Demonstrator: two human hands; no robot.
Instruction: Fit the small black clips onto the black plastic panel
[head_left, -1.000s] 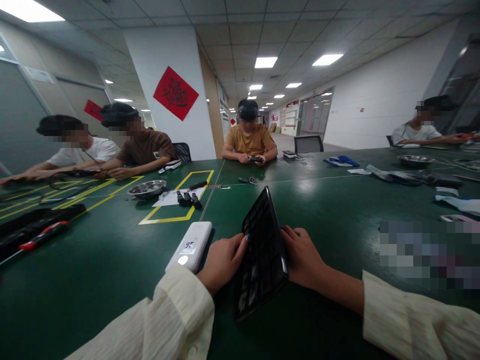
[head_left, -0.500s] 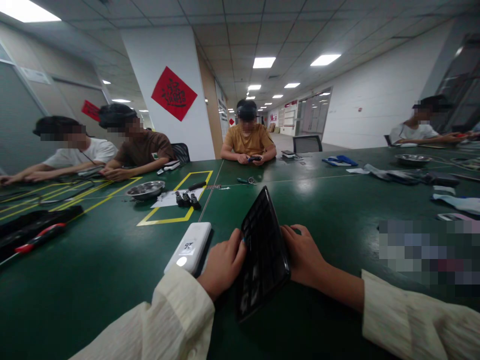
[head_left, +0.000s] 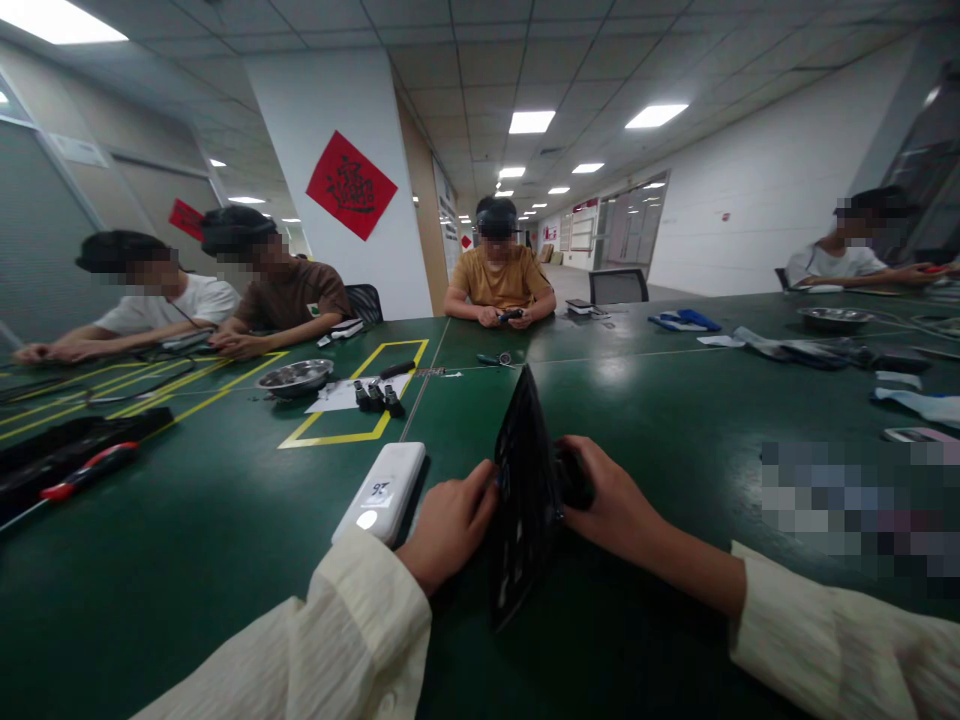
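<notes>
Black panel (head_left: 523, 515): Was held steeply tilted between left hand (head_left: 448, 528) and right hand (head_left: 615, 492), long axis near 12-to-6; lay at left hand's 3 o'clock, right hand's 9; counted one.
Left hand: Rested curled against panel; could not tell firmness.
Right hand: Was wrapped around one dark piece (head_left: 574, 478).
Bench (head_left: 660, 425): Carried one white device (head_left: 388, 478), left hand's 10 o'clock; three black fittings (head_left: 376, 398), 11 o'clock.

Green table (head_left: 660, 430), viewed as I stand at six o'clock, twelve straight ahead. At ten: a screwdriver (head_left: 94, 468). At eleven: a white device (head_left: 390, 475); beyond it, yellow tape (head_left: 337, 440) partly covered by a paper (head_left: 335, 396), and a metal bowl (head_left: 295, 376). At twelve, far off: a green tool (head_left: 492, 360). At one: blue cloth (head_left: 684, 321). Toward two: another bowl (head_left: 835, 320).
</notes>
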